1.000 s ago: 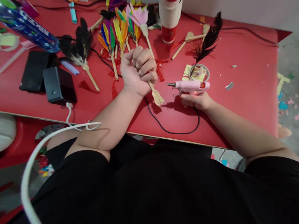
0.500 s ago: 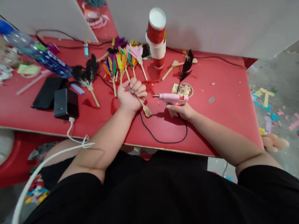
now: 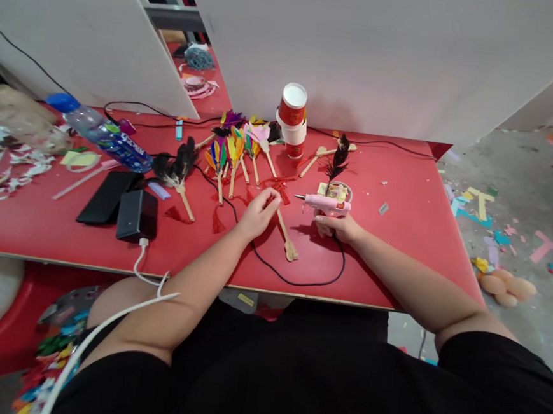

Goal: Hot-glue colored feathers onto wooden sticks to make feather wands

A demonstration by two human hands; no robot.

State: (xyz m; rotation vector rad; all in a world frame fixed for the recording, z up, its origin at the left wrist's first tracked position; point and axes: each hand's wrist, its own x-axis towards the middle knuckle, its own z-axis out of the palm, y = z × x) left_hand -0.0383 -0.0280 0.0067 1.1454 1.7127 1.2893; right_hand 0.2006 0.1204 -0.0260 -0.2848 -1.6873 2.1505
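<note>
My left hand [image 3: 259, 213] pinches the thin end of a small wooden stick [image 3: 291, 251], whose carved wider end points toward me over the red tabletop. My right hand [image 3: 337, 226] is wrapped round the handle of a pink glue gun [image 3: 327, 204]; its metal nozzle points left, toward the stick. Behind the gun is a small round dish [image 3: 348, 191] with yellowish pieces, and a black feather [image 3: 339, 158] stands up there. Colourful feathers on wooden sticks [image 3: 235, 149] lie beyond my left hand, several with red tassels.
Stacked paper cups [image 3: 293, 116] stand near the wall. To the left are a plastic bottle [image 3: 103, 134], a black power bank [image 3: 136, 215] with a white cable, a black phone-like slab [image 3: 109, 197] and black feathers on a stick [image 3: 178, 170]. The glue gun's cord [image 3: 299, 284] loops near the table's front edge.
My left hand has turned and now holds the stick by its end, with the carved end lower and nearer me. The glue gun stays in my right hand. The camera view has tilted upward.
</note>
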